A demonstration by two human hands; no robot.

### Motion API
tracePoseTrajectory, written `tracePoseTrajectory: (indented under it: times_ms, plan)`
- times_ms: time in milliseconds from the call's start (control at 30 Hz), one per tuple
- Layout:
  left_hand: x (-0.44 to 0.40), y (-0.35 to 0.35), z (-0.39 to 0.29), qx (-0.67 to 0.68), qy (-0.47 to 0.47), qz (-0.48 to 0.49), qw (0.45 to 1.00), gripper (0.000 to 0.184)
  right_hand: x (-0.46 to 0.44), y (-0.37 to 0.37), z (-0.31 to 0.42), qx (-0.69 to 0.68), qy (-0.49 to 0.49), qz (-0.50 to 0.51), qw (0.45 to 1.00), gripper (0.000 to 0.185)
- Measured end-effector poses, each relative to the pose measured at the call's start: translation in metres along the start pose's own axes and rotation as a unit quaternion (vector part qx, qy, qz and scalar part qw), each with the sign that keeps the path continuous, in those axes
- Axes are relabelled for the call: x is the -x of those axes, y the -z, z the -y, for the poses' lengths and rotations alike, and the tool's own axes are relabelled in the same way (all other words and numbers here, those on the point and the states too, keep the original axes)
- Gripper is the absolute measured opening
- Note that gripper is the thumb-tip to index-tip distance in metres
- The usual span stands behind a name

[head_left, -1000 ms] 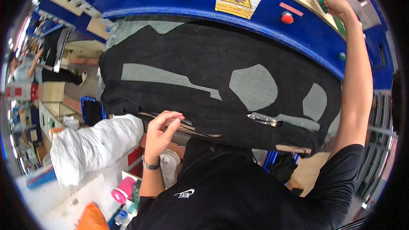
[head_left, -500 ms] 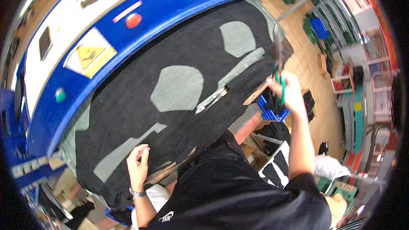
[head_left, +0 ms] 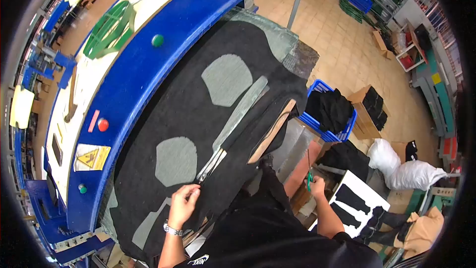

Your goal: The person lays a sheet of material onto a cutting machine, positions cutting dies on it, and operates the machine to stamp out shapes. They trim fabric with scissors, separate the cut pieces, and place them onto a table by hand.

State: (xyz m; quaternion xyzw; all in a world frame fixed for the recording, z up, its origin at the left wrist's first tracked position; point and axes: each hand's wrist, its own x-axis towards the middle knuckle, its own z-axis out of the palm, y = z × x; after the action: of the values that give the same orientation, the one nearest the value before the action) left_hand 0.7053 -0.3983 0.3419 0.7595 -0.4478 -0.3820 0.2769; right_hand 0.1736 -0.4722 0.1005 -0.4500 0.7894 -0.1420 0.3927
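Observation:
A large black leather-like sheet (head_left: 148, 119) with several cut-out shapes lies over a grey-green surface (head_left: 178, 161), which shows through the openings. My left hand (head_left: 183, 203) is low over the sheet with its fingers curled. Its fingertips meet the lower end of a narrow opening, where a slim dark-and-silver item (head_left: 210, 166) lies. Whether they pinch that item or the sheet is unclear. Away from the sheet, on the right, my right hand (head_left: 318, 187) grips green-handled scissors (head_left: 310, 181). Their thin blades point up and look closed.
A blue machine beam (head_left: 134, 64) with buttons and a yellow warning label (head_left: 92, 158) borders the sheet's left side. Right of the sheet stand a blue basket (head_left: 351, 126) of black pieces, a cardboard box (head_left: 364, 125), white sacks (head_left: 411, 173) and a white board (head_left: 364, 194) with black pieces.
My right hand has come down and back with the scissors, away from the sheet's far right edge. My left hand has shifted toward the narrow opening. The camera view has turned.

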Motion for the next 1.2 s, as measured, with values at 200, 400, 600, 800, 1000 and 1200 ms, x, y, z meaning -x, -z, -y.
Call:
tracePoseTrajectory:
  times_ms: [200, 400, 600, 800, 1000, 1200]
  plan:
    - [-0.028, -0.079, -0.067, 0.032, 0.019, 0.087, 0.996, 0.022, -0.077, 0.007, 0.033, -0.088, 0.006, 0.024, 0.996, 0.046]
    - [-0.031, -0.115, -0.081, 0.044, 0.066, 0.068, 0.995, 0.022, -0.17, 0.08, 0.167, -0.198, 0.185, 0.124, 0.955, 0.04]
    - [-0.031, -0.115, -0.082, 0.064, 0.097, 0.02, 0.993, 0.023, -0.233, 0.137, 0.335, 0.061, 0.395, 0.223, 0.889, 0.045]
    - [-0.029, -0.098, -0.069, 0.096, 0.104, -0.021, 0.99, 0.021, -0.204, 0.13, 0.408, 0.122, 0.291, 0.358, 0.878, 0.057]
    - [-0.032, -0.077, -0.043, 0.136, 0.088, -0.071, 0.984, 0.02, -0.116, 0.057, 0.417, 0.029, 0.079, 0.473, 0.877, 0.083]
    - [-0.032, -0.047, -0.017, 0.115, 0.071, -0.091, 0.987, 0.019, -0.124, 0.014, 0.436, 0.094, 0.061, 0.437, 0.892, 0.088]
